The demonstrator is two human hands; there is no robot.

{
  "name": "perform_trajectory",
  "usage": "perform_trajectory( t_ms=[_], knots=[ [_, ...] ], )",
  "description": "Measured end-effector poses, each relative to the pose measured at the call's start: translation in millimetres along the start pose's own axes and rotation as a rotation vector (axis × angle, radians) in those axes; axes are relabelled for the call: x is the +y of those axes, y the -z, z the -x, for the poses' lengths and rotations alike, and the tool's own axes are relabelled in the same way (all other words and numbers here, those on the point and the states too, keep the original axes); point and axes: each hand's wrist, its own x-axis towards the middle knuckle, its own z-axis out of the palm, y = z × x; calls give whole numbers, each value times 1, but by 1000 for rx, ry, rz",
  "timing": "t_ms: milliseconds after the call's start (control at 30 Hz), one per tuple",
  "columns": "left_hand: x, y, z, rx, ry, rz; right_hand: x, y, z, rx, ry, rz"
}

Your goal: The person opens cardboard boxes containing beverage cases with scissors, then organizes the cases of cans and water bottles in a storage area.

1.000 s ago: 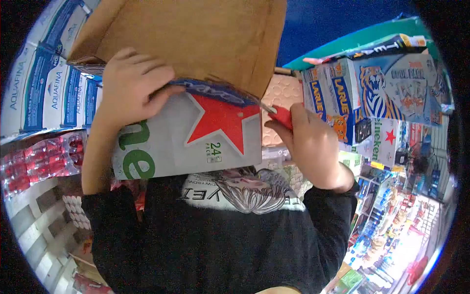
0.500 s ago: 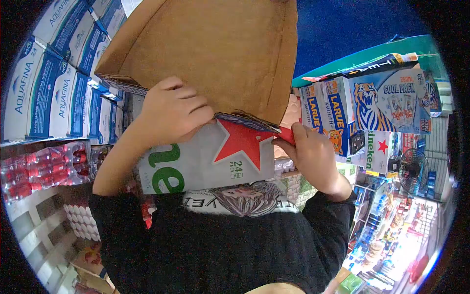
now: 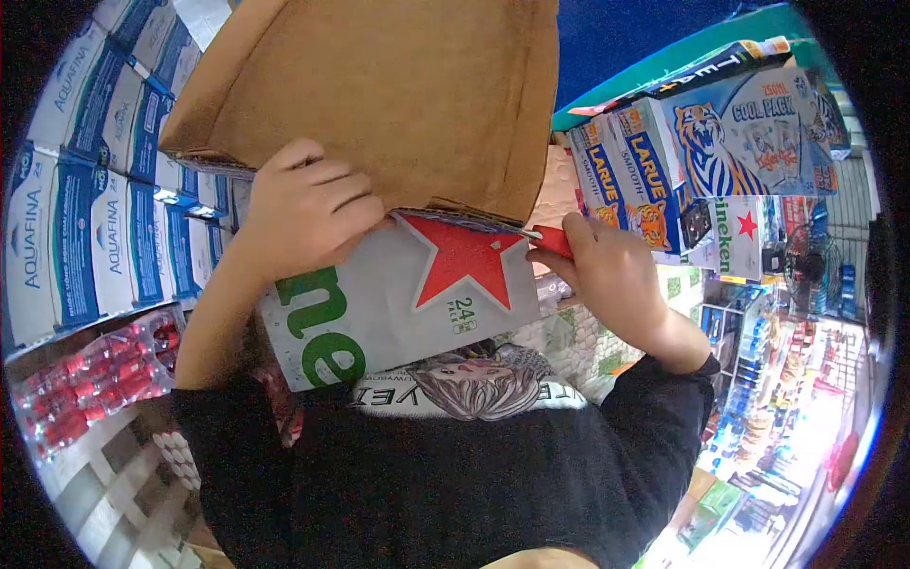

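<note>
While the broad brown flap (image 3: 398, 95) of matte corrugated card already stood raised, the boxy, red-starred grey-white carton (image 3: 408, 303) lay against the person's black shirt (image 3: 427, 474), its glossy printed face whole. The left hand (image 3: 308, 213) was clamped over the flap's lower edge at the carton's top. The right hand (image 3: 607, 275), well apart, pinched a small red cutter (image 3: 553, 239) at the right corner, which looked not yet freed.

Stacked blue-and-white Aquafina cartons (image 3: 71, 218) fill the upper left. Below them, shrink-wrapped packs of red bottles (image 3: 95, 379) rest above a white slatted rack (image 3: 123, 484). At the upper right, Larue beer cases (image 3: 630, 175) and a Tiger case (image 3: 749, 123) stand beneath a dark blue backdrop (image 3: 616, 38). Brightly lit shop shelves (image 3: 758, 417) occupy the lower right.
</note>
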Motion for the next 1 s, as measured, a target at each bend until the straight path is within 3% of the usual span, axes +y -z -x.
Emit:
perform_trajectory(
  t_ms=[100,167,267,500,600,667,733,800,867,933,1000],
  knots=[
    [3,-3,3,44,-19,-30,2,-11,-6,11,32,-16],
    [5,-3,3,-42,-49,-143,0,-35,-10,-49,126,140],
    [5,-2,5,-15,33,-159,2,-35,-14,-11,92,52],
    [7,1,12,8,14,-159,3,-40,-5,6,0,-25],
    [8,6,16,-54,38,-157,15,-39,6,42,-1,-229],
    [7,15,21,-95,4,-176,30,-25,20,-155,23,-616],
    [7,17,37,-179,-37,-249,51,-18,37,-143,24,-987],
    [9,23,42,-147,-137,-185,71,-40,65,48,-255,-1492],
    [4,36,49,-200,-180,-151,74,-59,66,566,-471,-1441],
    [-5,53,62,-249,-225,-104,87,-58,51,749,-593,-1600],
    [-22,74,83,-370,-38,-239,117,-73,44,875,-475,-1594]
  ],
)
